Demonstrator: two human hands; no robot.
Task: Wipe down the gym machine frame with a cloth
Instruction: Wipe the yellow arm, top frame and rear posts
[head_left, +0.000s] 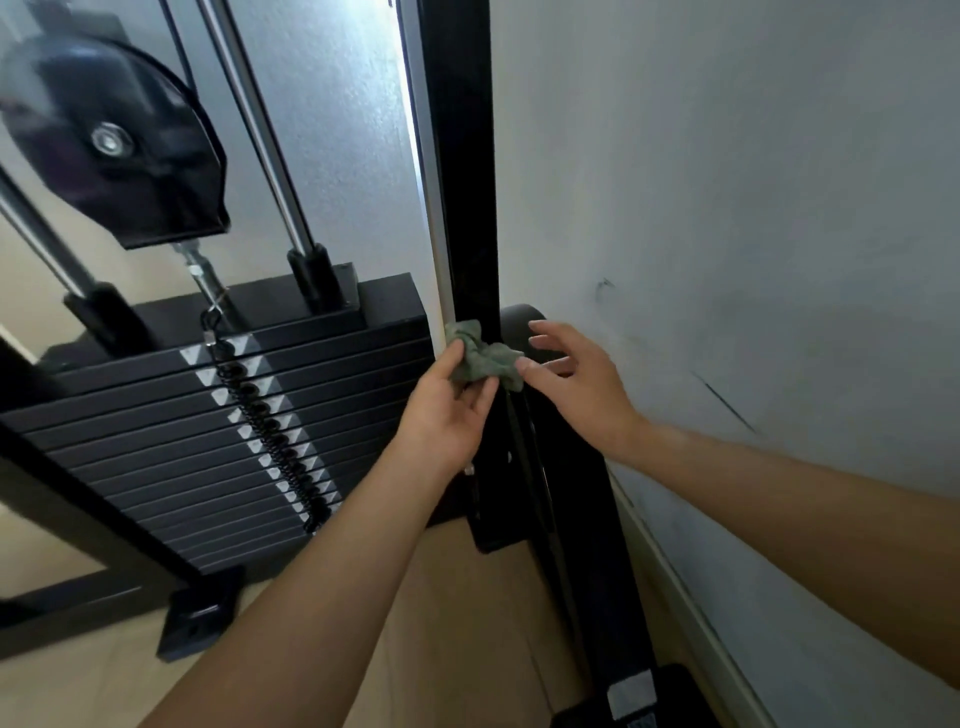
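Observation:
A black upright post (470, 182) of the gym machine frame runs from the top of the view down to its foot near the floor. A crumpled green cloth (480, 356) lies against the post at mid height. My left hand (447, 410) pinches the cloth from below between thumb and fingers. My right hand (576, 382) is just to the right of the cloth, fingers spread and relaxed, the thumb tip touching the cloth's right edge.
A black weight stack (218, 415) with a coiled selector cord (265, 426) stands left of the post, under chrome guide rods (270, 156) and a black pulley housing (124, 150). A grey scuffed wall (727, 234) is close on the right. The tan floor (452, 597) lies below.

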